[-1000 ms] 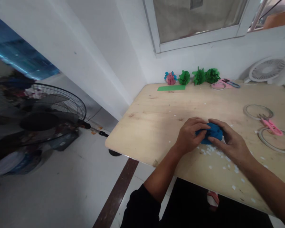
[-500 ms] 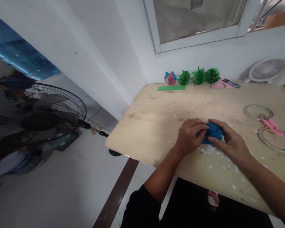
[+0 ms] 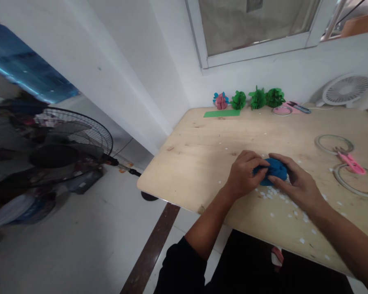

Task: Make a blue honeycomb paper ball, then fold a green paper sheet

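A blue paper flower (image 3: 276,169), crumpled and layered, is held between both hands just over the wooden table (image 3: 184,163). My left hand (image 3: 244,173) pinches its left edge between thumb and fingers. From the right, my right hand (image 3: 297,181) grips it with the thumb in front and the fingers curled behind. Part of the flower is hidden by the fingers. Small white paper scraps (image 3: 274,194) lie scattered below and to the right of it.
Pink thread snips (image 3: 351,162) and rings of wire (image 3: 357,179) lie on the right. Along the wall stand several green paper flowers (image 3: 258,99) and a pink-and-blue one (image 3: 221,101), behind a green paper strip (image 3: 222,113). A small white fan (image 3: 346,89) stands back right; a black fan (image 3: 73,130) is left.
The left fingers have shifted slightly at the flower's edge. Both hands keep hold of it in nearly the same place.
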A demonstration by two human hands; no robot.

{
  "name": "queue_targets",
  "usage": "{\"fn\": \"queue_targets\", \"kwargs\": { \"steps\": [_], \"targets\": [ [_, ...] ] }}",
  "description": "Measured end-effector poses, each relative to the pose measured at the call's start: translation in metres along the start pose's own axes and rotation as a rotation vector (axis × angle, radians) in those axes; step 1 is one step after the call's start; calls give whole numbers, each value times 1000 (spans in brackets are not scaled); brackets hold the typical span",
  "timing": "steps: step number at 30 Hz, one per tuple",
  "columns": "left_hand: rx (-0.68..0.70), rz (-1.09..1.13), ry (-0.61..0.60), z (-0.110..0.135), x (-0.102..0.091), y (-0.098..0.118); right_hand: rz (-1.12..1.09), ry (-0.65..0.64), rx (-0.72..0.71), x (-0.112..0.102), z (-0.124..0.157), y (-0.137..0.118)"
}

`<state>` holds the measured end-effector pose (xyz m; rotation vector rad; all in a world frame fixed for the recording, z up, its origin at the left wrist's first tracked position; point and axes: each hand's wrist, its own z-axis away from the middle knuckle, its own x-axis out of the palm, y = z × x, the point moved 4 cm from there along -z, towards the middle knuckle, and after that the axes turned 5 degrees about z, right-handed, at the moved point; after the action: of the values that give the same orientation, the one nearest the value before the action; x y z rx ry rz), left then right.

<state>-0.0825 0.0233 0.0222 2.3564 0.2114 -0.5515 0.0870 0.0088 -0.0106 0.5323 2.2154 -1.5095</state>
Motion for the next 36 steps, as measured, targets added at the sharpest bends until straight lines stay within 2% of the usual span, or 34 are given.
{"fn": "queue_targets", "kwargs": {
  "steps": [8,15,20,24,29,36],
  "targets": [
    [-25,-13,-100,-5,-3,3,11,-5,4,-1,0,-3],
    [-75,-99,-246,-11,-1,0,-32,-13,20,1,0,0],
    [-63,-83,-263,-14,-2,1,-6,-18,18,0,0,-2],
    [-120,-54,-297,-17,-3,1,34,-10,6,-1,0,-3],
    [-181,-13,-284,-19,-5,1,26,-3,2,0,0,-2],
    [-124,-45,-327,-21,-4,0,7,-8,15,0,-1,-2]
  ]
}}
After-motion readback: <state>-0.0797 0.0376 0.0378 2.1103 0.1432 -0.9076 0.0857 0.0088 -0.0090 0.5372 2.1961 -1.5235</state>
